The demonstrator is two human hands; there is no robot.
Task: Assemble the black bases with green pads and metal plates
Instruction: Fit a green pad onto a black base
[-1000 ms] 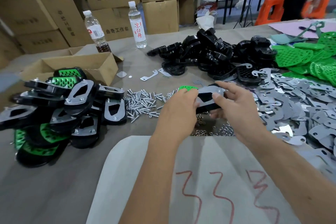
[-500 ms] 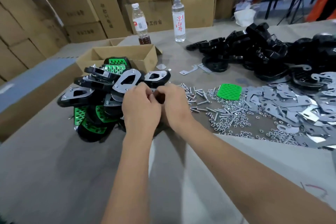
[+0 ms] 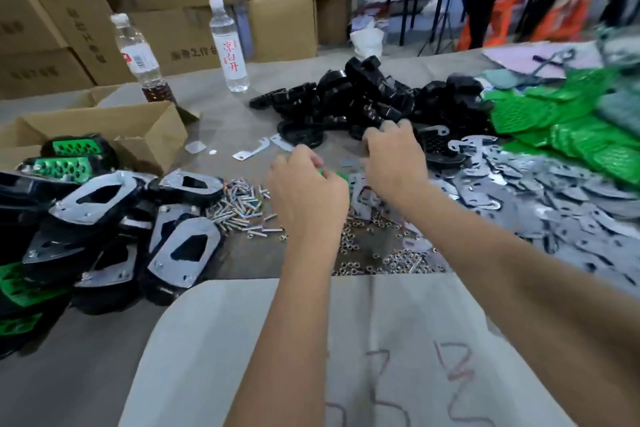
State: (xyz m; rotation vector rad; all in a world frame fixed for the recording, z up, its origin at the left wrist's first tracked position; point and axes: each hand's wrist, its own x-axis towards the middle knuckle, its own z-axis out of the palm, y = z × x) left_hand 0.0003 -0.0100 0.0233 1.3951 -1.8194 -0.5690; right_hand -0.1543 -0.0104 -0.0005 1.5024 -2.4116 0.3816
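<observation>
Where half a second ago both hands worked at the finished stack at left, the left hand (image 3: 306, 199) and right hand (image 3: 394, 158) now hover mid-frame, fingers curled; whether they hold anything I cannot tell. A green pad (image 3: 334, 174) peeks between them. Metal plates (image 3: 540, 198) spread right, black bases (image 3: 349, 100) above, screws (image 3: 239, 206) left, assembled bases (image 3: 104, 204) far left.
</observation>
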